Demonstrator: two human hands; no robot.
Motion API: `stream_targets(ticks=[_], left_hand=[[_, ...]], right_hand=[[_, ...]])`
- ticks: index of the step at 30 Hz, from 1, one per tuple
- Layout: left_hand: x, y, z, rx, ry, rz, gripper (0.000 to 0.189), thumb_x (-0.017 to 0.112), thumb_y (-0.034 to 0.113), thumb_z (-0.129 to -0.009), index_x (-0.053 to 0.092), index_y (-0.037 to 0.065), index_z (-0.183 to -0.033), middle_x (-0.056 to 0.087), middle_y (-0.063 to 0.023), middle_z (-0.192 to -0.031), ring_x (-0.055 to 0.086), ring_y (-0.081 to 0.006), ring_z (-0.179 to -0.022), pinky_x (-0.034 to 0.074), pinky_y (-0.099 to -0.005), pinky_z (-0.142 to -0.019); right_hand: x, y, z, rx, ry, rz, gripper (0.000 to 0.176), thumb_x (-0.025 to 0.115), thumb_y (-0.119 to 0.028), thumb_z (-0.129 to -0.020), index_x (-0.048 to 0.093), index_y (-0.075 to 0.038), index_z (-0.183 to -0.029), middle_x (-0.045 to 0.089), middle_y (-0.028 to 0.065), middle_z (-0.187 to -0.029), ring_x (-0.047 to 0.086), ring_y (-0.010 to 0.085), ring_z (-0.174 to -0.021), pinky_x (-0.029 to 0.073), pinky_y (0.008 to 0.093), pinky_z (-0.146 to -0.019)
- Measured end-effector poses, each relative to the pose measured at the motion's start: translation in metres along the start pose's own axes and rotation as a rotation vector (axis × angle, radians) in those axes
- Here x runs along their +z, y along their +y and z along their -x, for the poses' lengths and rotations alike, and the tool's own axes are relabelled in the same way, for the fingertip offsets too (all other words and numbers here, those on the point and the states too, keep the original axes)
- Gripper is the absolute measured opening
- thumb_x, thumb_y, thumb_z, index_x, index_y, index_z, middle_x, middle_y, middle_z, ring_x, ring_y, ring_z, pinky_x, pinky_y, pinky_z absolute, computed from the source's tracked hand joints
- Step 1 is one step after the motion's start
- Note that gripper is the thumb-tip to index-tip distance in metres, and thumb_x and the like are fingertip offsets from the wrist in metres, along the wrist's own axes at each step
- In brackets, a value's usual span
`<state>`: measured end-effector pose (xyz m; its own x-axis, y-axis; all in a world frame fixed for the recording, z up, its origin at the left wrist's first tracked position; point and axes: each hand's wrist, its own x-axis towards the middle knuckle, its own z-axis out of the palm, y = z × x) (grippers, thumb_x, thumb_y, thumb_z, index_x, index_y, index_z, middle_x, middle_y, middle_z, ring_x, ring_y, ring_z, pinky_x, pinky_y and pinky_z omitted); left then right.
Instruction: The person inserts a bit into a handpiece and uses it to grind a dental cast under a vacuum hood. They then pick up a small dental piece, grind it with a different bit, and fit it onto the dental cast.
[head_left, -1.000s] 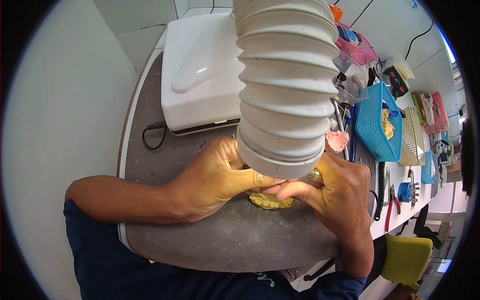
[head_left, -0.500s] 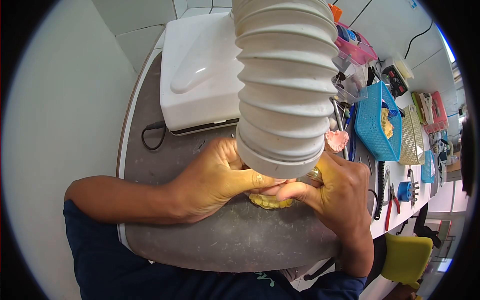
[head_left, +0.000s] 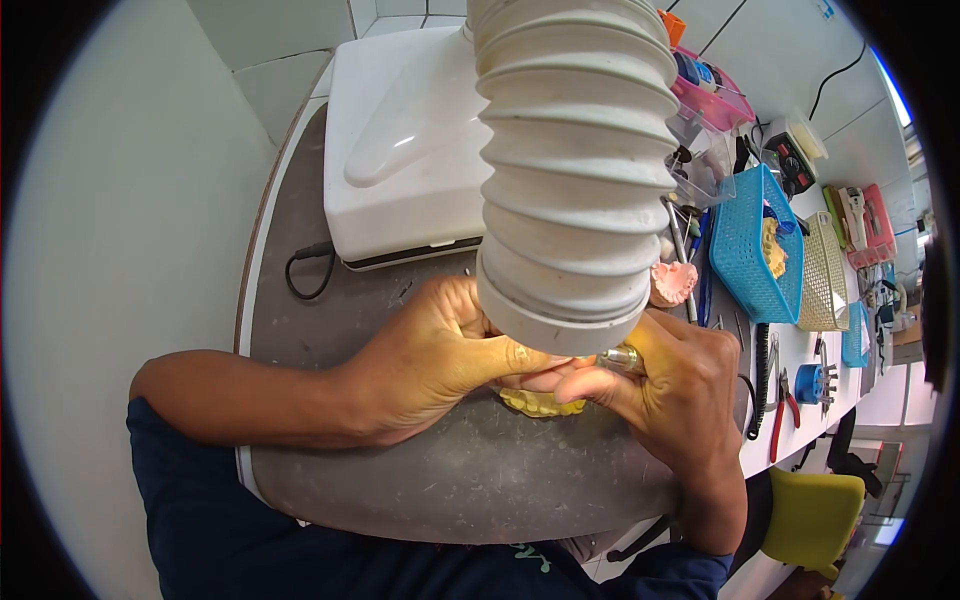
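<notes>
My left hand point(head_left: 440, 370) is closed under the mouth of a ribbed white hose point(head_left: 575, 190), its thumb stretched toward the other hand; what it pinches is hidden. Wrapped round a metallic handpiece point(head_left: 622, 359), my right hand point(head_left: 685, 385) has its thumb close to the left fingertips. The handpiece's working end is too small and covered to make out. Just below the fingertips a yellow dental model point(head_left: 541, 403) lies on the grey work surface point(head_left: 470, 480), partly covered by the fingers.
A white machine point(head_left: 400, 140) stands behind my left hand. Right of the hose are a pink dental model point(head_left: 673, 283), a blue basket point(head_left: 757, 245) and a cream basket point(head_left: 822, 270). Red-handled pliers point(head_left: 784, 415) and a blue bur holder point(head_left: 809, 383) lie farther right.
The metallic handpiece in my right hand shows more clearly and has tilted slightly. Both hands stay almost in place.
</notes>
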<state>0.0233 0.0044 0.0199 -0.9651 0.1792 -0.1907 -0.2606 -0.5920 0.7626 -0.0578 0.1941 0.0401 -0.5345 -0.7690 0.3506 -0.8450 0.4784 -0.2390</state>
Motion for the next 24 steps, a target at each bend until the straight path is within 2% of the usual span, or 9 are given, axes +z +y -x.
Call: stream_targets(ticks=[10, 18, 24], left_hand=[[0.0003, 0.0012, 0.0003, -0.018, -0.009, 0.036, 0.016, 0.065, 0.008, -0.088, 0.064, -0.001, -0.101, 0.068, -0.0065, -0.092, 0.064, -0.0098, -0.086, 0.053, -0.0229, -0.077], [-0.0068, -0.0017, -0.0027, 0.084, -0.059, 0.060, 0.029, 0.064, -0.003, -0.084, 0.057, -0.003, -0.112, 0.064, -0.0103, -0.109, 0.062, -0.0141, -0.101, 0.053, -0.0255, -0.088], [-0.0075, -0.0043, -0.0030, 0.104, -0.042, 0.016, 0.036, 0.063, -0.007, -0.083, 0.055, -0.001, -0.117, 0.062, -0.0102, -0.114, 0.061, -0.0152, -0.104, 0.051, -0.0277, -0.093]], right_hand=[[0.0008, 0.0018, -0.0003, -0.018, 0.014, -0.003, 0.061, 0.071, -0.061, -0.064, 0.045, -0.007, -0.057, 0.042, 0.0028, -0.047, 0.045, 0.0187, -0.037, 0.034, 0.0334, -0.037], [-0.0018, -0.0013, -0.0016, 0.049, 0.040, -0.016, 0.059, 0.072, -0.057, -0.067, 0.044, -0.007, -0.054, 0.043, 0.0041, -0.047, 0.044, 0.0200, -0.037, 0.034, 0.0348, -0.038], [-0.0039, -0.0045, -0.0005, 0.086, -0.024, 0.020, 0.059, 0.070, -0.057, -0.070, 0.044, -0.007, -0.054, 0.042, 0.0037, -0.046, 0.043, 0.0204, -0.036, 0.032, 0.0343, -0.037]])
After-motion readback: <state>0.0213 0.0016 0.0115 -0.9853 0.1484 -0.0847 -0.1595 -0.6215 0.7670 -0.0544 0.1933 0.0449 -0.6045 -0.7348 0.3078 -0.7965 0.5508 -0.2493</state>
